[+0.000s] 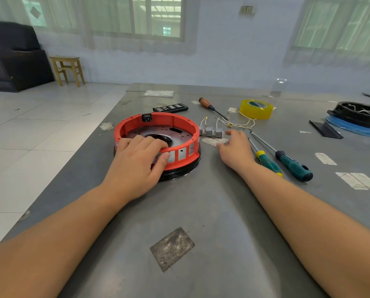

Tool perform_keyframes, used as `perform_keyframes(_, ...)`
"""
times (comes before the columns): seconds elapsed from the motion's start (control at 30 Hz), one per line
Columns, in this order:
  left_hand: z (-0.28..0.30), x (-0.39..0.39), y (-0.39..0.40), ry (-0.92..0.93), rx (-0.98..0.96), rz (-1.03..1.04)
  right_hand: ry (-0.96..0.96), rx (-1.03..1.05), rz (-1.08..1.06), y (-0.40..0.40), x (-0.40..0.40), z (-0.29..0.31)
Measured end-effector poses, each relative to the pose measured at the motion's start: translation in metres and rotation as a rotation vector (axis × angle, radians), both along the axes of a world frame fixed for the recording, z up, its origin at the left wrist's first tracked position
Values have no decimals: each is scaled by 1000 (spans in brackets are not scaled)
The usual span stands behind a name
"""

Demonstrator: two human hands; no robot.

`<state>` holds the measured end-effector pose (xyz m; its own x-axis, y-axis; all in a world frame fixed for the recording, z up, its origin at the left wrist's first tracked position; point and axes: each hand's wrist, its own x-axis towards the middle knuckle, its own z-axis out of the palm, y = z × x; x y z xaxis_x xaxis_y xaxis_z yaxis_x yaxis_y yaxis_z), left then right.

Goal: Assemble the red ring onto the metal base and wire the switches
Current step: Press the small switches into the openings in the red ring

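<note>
- A grey tabletop point(212, 207), marked with tape residue and worn patches, is seen in a room with a tiled floor point(40, 117), curtained windows, a dark sofa point(12, 59) and a wooden stool point(67, 69).
- Farther back on the tabletop are laid a bit case point(170, 108), a brown-handled screwdriver point(212, 108), a yellow tape roll point(256, 109) and, at the right edge, a black and blue assembly point(358, 119).
- The ring point(179, 123) is seated on the base point(158, 134), left of centre, under the left hand point(138, 164).
- The switches point(211, 131), with thin wires attached, are lined up just right of the ring, close beyond the fingertips of the right hand point(236, 149).
- Two green-handled screwdrivers point(287, 162) are laid just right of the right hand.
- The ring's near rim is gripped by the left hand, fingers curled over the top and thumb pressed on the outer wall.
- The right hand is held loosely open, fingers relaxed above the tabletop; nothing is held.
</note>
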<state>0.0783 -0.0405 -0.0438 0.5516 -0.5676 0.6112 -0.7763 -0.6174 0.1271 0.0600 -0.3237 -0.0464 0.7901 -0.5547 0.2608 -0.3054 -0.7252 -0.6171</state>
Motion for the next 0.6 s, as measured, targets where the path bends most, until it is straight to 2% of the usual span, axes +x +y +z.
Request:
perform_keyframes(0.17,-1,3,3,22,-36,-62,41,-138,17,-11,37,0)
perform_keyframes(0.27,-2,6,5,109,-97,-87,92,-202,-5,-14,50,-3)
perform_keyframes(0.37,-4,8,8,189,-148,-96,58,-154,-48,-15,49,-6)
perform_keyframes(0.6,-4,9,10,155,-79,-95,32,-183,-61,-5,30,-6)
